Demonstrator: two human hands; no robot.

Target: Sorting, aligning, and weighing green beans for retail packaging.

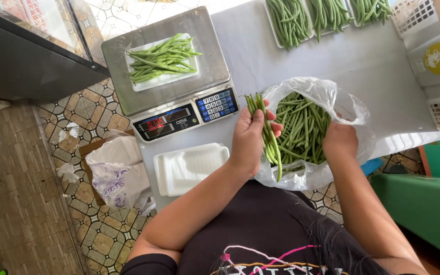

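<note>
You are standing at a long white table that is taking up most of the view, with patterned tile floor showing beside it. On the table's left end a steel weighing scale is sitting, its red display and keypad facing you, and a white foam tray of green beans is lying on its platform. Just in front of the scale, a stack of empty white foam trays is waiting near the table edge. Along the far edge, more filled trays of beans are lying side by side, and white plastic crates are standing at the right.

Directly in front of you a clear plastic bag is lying open, full of loose green beans. Your right hand is reaching into the bag's mouth among the beans; the fingers are hidden, so you cannot tell how closed they are or whether they have hold of anything. Your left hand is wrapping closed around a small bunch of beans, holding them lengthwise at the bag's left rim, their ends sticking out past your fingers on both sides.
</note>
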